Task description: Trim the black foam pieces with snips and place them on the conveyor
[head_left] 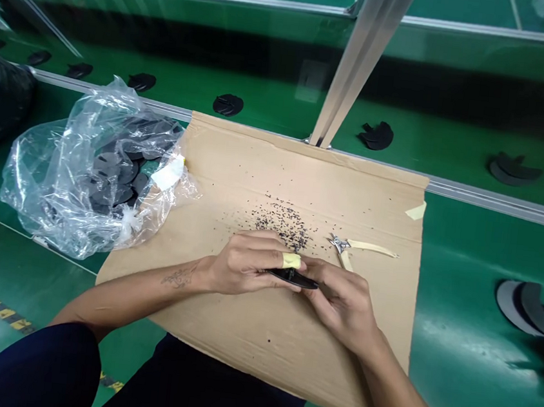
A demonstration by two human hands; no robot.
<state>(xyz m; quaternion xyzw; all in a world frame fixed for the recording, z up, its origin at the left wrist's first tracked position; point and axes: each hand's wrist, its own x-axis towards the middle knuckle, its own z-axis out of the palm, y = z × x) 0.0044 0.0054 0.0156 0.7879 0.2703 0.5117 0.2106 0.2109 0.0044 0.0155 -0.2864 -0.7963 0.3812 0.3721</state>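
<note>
A thin black plastic part is held edge-on between both hands above a cardboard sheet. My left hand grips its left end, with yellow tape wrapped on one finger. The fingers of my right hand pinch the right end. Many small black bits lie scattered on the cardboard just beyond the hands. Nippers with pale yellow handles rest beside my right hand, one handle partly hidden behind it.
A clear plastic bag of dark parts sits at the left. Several black parts stand in a row behind the metal rail, one of them near the upright post. Grey and black curved pieces lie at the right.
</note>
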